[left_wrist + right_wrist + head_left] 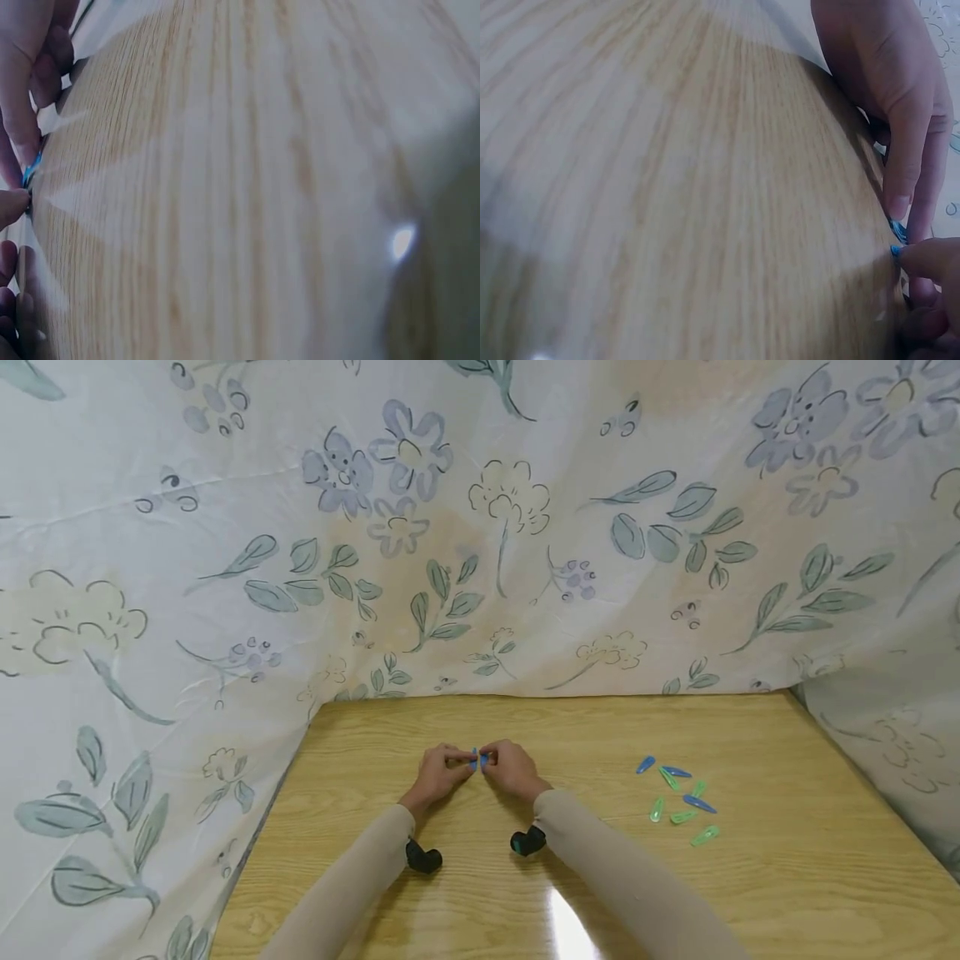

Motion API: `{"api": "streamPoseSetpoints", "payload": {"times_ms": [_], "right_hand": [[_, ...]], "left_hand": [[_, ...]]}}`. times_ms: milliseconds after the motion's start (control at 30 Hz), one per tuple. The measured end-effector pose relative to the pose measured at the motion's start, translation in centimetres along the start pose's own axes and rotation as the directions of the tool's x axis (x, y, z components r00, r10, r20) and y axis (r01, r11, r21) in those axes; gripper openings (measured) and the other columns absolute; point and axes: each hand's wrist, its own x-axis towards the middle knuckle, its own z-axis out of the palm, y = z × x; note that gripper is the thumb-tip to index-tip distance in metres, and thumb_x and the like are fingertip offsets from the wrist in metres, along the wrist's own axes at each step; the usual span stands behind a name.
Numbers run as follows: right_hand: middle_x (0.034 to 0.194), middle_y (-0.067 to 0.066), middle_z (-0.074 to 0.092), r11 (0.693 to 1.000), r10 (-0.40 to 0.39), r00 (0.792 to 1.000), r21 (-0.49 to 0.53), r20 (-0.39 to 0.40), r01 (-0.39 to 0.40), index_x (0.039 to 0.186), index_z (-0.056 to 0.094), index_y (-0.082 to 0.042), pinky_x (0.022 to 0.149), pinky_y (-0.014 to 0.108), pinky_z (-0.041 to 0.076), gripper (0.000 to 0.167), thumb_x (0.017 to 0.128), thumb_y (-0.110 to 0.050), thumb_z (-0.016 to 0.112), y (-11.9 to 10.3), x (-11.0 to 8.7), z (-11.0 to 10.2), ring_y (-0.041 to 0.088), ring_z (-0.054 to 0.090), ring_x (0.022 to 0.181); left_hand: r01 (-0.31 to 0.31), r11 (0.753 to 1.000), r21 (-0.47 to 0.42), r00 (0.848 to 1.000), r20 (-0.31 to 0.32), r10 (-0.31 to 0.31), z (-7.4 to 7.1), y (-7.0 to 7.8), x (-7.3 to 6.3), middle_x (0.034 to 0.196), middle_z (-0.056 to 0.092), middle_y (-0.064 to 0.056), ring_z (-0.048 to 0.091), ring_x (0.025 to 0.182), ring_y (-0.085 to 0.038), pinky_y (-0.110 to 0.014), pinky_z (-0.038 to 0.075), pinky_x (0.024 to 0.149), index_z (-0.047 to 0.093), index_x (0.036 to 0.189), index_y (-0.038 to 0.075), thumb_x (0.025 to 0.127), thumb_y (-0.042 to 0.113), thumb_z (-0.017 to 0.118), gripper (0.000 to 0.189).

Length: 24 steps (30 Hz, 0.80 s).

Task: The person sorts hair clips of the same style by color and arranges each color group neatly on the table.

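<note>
Near the middle of the table, my left hand [441,771] and right hand [512,768] meet almost fingertip to fingertip. Between left thumb and fingers I pinch a small blue hair clip [474,765]. My right fingertips also pinch blue plastic, just beside it. Whether this is one clip or two, I cannot tell, as fingers cover most of it. In the right wrist view, blue bits of the clip [900,231] peek out between both hands' fingertips, close above the tabletop. The left wrist view catches only a blue sliver [31,169] at its edge.
On the right of the wooden table [600,877] lies a loose group of snap hair clips, several green [657,810] and 3 blue [700,803]. A floral curtain [525,527] hangs along the back and sides. Black wrist cameras [423,857] sit under both sleeves.
</note>
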Motion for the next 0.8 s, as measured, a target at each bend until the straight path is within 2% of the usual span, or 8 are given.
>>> {"api": "streamPoseSetpoints", "payload": {"times_ms": [133,267,533,700,800], "right_hand": [[0.085,0.002,0.069,1.000,0.004,1.000,0.001,0.002,-0.004,0.128,0.070,-0.006,0.052,0.022,0.035,0.033,0.094,-0.007,0.066,-0.07,-0.03,-0.04,0.011,0.051,0.063],[0.076,0.001,0.062,1.000,0.000,1.000,0.007,0.001,0.000,0.128,0.070,-0.004,0.051,0.022,0.031,0.034,0.095,-0.007,0.065,-0.12,-0.04,-0.05,0.011,0.047,0.058],[0.071,0.000,0.059,0.998,-0.014,1.000,0.069,0.015,0.013,0.131,0.067,-0.001,0.050,0.022,0.031,0.037,0.094,-0.005,0.063,0.17,-0.31,0.05,0.010,0.043,0.054],[0.076,0.001,0.062,0.989,-0.019,0.999,0.145,0.048,0.012,0.136,0.062,0.001,0.051,0.022,0.035,0.044,0.093,-0.003,0.060,0.66,-0.56,-0.23,0.009,0.045,0.054],[0.086,0.005,0.066,0.985,-0.030,0.998,0.170,0.058,0.020,0.139,0.059,0.001,0.056,0.022,0.040,0.044,0.095,-0.005,0.060,0.64,-0.91,-0.68,0.010,0.050,0.062]], "left_hand": [[-0.001,1.000,0.001,1.000,-0.003,0.001,0.13,-0.19,0.00,0.121,0.064,-0.015,0.052,0.122,-0.036,-0.060,0.032,0.109,0.080,0.110,0.013,0.091,0.016,0.076,0.020],[-0.009,1.000,-0.003,1.000,-0.007,0.009,0.15,-0.25,-0.04,0.122,0.065,-0.015,0.052,0.123,-0.036,-0.060,0.030,0.110,0.080,0.110,0.013,0.091,0.017,0.076,0.019],[-0.007,1.000,-0.020,1.000,-0.002,0.007,0.09,-0.05,-0.60,0.123,0.064,-0.015,0.052,0.124,-0.037,-0.062,0.028,0.110,0.080,0.110,0.013,0.092,0.018,0.075,0.019],[-0.010,1.000,-0.015,1.000,0.003,0.010,0.16,-0.16,-0.75,0.123,0.064,-0.015,0.051,0.124,-0.037,-0.062,0.028,0.109,0.080,0.110,0.012,0.092,0.018,0.075,0.020],[-0.016,1.000,-0.015,1.000,-0.004,0.016,0.06,-0.06,-0.86,0.123,0.064,-0.016,0.052,0.123,-0.037,-0.062,0.029,0.108,0.080,0.109,0.012,0.092,0.017,0.075,0.019]]}}
